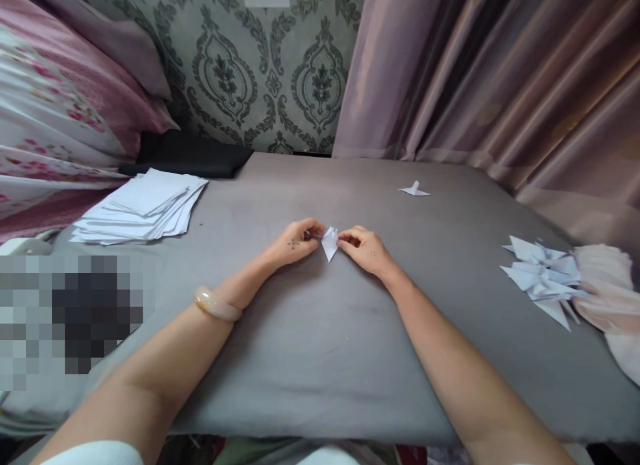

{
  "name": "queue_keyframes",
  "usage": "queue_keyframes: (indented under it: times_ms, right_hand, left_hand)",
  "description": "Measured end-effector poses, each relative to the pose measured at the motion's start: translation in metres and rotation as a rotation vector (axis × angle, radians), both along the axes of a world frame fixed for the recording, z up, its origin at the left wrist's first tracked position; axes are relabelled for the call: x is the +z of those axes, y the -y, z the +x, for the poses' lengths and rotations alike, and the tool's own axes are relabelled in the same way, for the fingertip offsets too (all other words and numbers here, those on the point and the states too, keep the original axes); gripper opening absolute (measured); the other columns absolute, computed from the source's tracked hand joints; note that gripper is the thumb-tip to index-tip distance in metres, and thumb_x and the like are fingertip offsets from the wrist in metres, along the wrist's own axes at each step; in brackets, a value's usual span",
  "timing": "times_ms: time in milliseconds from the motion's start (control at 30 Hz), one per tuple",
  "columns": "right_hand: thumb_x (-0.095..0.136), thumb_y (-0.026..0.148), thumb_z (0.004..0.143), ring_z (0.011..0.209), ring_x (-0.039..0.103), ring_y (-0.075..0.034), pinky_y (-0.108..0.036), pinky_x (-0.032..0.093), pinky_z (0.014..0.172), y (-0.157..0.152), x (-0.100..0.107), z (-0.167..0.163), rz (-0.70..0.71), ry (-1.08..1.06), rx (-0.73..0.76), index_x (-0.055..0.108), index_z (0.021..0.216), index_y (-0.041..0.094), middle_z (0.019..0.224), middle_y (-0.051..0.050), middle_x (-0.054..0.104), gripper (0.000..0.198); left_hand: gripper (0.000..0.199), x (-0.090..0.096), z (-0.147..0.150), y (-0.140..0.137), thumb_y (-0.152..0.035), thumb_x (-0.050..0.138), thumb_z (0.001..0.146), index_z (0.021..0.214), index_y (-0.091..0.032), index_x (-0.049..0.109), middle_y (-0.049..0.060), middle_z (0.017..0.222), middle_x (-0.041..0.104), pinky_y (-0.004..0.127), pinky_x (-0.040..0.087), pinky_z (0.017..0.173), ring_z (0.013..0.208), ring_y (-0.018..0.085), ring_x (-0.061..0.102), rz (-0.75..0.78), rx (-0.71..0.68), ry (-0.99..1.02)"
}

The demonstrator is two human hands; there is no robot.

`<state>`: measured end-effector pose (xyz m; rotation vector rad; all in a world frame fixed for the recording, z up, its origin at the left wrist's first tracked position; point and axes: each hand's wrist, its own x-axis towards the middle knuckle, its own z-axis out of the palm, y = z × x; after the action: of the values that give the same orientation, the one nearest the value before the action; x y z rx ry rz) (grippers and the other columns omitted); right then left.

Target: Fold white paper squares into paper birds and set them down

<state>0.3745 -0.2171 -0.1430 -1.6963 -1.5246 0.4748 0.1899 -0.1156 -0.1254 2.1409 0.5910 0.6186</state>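
Note:
A small folded white paper (330,245), kite-shaped with its point toward me, is held up between my hands over the grey cloth. My left hand (298,241) pinches its left edge, fingers curled in. From the other side my right hand (367,249) pinches the right edge between thumb and fingertips. The upper end of the paper shows several small points or flaps, too fine to make out fully. A pale bangle (217,305) circles my left wrist.
Sheets of white paper (145,208) lie stacked at the left, before a folded black cloth (195,153). One folded paper piece (415,189) stands toward the back right. Several folded paper pieces (545,275) are heaped at the right beside a pale cloth (610,291). Curtains (450,71) hang behind.

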Motion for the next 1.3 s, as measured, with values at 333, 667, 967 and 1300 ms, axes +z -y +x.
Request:
queue_keyframes:
  times_ms: [333,667,967,1300]
  right_hand:
    - [0.058,0.032,0.083,0.068,0.055,-0.014,-0.03,0.044,0.07,-0.001,0.002,-0.005,-0.006,0.158,-0.007,0.069,0.083,0.021,0.081,-0.003,0.062,0.016]
    - [0.054,0.033,0.087,0.074,0.059,-0.019,-0.033,0.043,0.07,0.001,0.0,-0.004,-0.016,0.3,0.062,0.067,0.085,0.022,0.084,-0.005,0.063,0.017]
    - [0.057,0.032,0.083,0.069,0.056,-0.015,-0.029,0.042,0.066,0.005,0.005,-0.013,-0.044,0.222,0.017,0.065,0.085,0.02,0.083,-0.004,0.064,0.014]
    - [0.053,0.019,0.077,0.065,0.056,-0.013,-0.026,0.042,0.066,0.017,0.012,-0.02,-0.013,0.055,-0.059,0.061,0.083,0.02,0.076,0.0,0.065,0.01]
  left_hand:
    - [0.01,-0.011,0.013,-0.002,-0.014,0.058,0.078,0.086,-0.015,0.064,0.002,0.077,0.064,0.026,0.046,0.069,0.07,0.013,0.056,0.189,-0.022,-0.074]
    - [0.007,-0.009,0.012,-0.002,-0.011,0.057,0.079,0.078,-0.014,0.063,0.003,0.075,0.06,0.025,0.04,0.068,0.071,0.014,0.051,0.29,-0.081,-0.126]
    - [0.009,-0.003,0.018,0.003,-0.016,0.058,0.077,0.08,-0.013,0.065,-0.003,0.064,0.051,0.021,0.034,0.058,0.06,0.009,0.044,0.15,-0.064,-0.12]
    - [0.018,-0.005,0.013,0.007,-0.03,0.059,0.081,0.089,-0.016,0.067,-0.002,0.066,0.054,0.021,0.036,0.058,0.061,0.01,0.046,0.1,-0.022,-0.116]
